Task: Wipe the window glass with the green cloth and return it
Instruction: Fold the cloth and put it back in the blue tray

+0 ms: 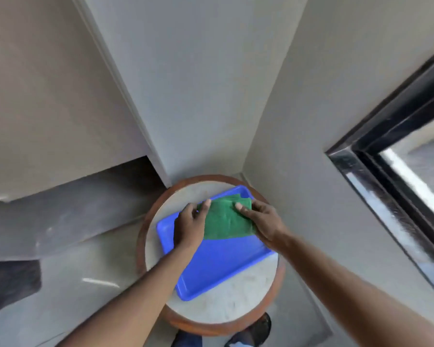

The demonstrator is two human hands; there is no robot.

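A folded green cloth (226, 219) lies in the far half of a blue plastic tray (218, 266). The tray rests on a small round table (236, 304) with a pale top and a brown wooden rim. My left hand (189, 226) grips the cloth's left edge, thumb on top. My right hand (261, 221) holds the cloth's right side, fingers pressed onto it. The window (416, 156) with a black frame and glass is at the right, set in a grey wall.
Grey walls meet in a corner just behind the table. A dark step or ledge (60, 216) runs along the left, with shiny floor below it. My feet (251, 331) show under the table's near edge.
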